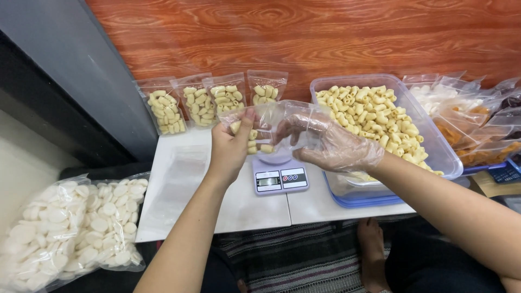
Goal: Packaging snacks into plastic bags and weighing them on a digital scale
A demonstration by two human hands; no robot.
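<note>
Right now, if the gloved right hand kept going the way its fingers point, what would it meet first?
The right hand points left into the open clear pouch; it would likely meet the pasta pieces inside, though depth is unclear.

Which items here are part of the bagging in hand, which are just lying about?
In hand:
- left hand gripping clear pouch
- gloved right hand at the pouch mouth
- scale beneath
- tub of pale curled snacks
- four filled pouches
- flat empty bags

Lying about:
- big bag of white discs
- orange snack packets

A low white table bears a small scale, a clear tub of macaroni-shaped snacks, and four filled pouches.
</note>
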